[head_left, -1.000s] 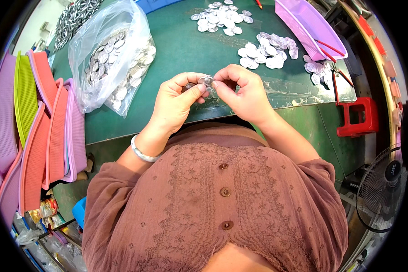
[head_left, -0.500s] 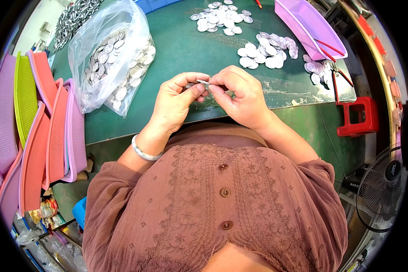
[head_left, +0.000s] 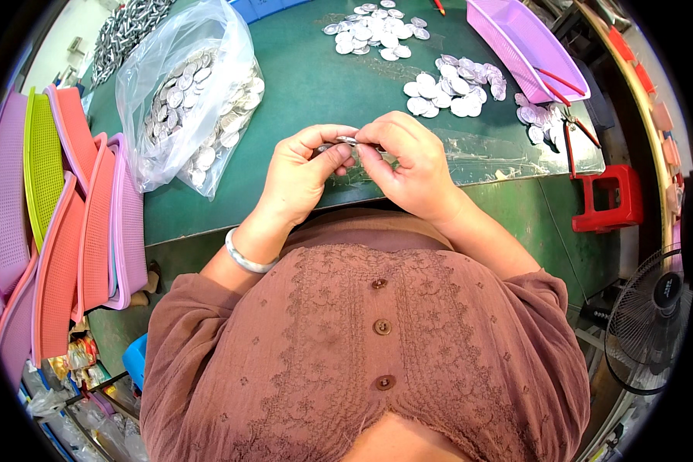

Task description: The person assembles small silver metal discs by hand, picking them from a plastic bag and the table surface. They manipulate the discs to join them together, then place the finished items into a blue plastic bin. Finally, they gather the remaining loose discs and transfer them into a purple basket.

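Green floor shows beside the green-topped table, near a red stool.

L fingers pinched, R fingers ditto

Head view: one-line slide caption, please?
Left hand and right hand hold a silvery disc over a green table, bagged discs at left.

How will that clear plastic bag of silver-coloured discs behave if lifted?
The clear plastic bag will probably flop: its film looks thin and creased. It's likely heavy for its size, given the many metallic-looking silver-coloured discs inside. Those lie loosely heaped, so the load may shift or slide.
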Demonstrator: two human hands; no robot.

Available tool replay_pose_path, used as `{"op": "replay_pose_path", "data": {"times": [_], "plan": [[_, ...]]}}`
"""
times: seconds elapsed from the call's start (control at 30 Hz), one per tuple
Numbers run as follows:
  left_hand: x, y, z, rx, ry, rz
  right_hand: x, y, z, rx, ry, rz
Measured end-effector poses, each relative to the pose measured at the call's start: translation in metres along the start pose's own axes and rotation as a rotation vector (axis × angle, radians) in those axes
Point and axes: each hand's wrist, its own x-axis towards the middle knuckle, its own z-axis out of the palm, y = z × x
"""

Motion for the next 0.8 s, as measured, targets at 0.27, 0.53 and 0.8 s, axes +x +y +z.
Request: {"op": "replay_pose_path", "data": {"times": [0.27, 0.53, 0.8], "plan": [[-0.001, 0.003, 0.002, -0.016, 0.003, -0.033, 0.0, 0.0, -0.002, 0.074, -0.027, 0.054], [-0.004, 0.008, 0.002, -0.06, -0.014, -0.096, -0.003, 0.003, -0.009, 0.295, -0.131, 0.248], [-0.005, 0.011, 0.004, -0.076, -0.018, -0.106, -0.005, 0.006, -0.01, 0.423, -0.128, 0.351]]}}
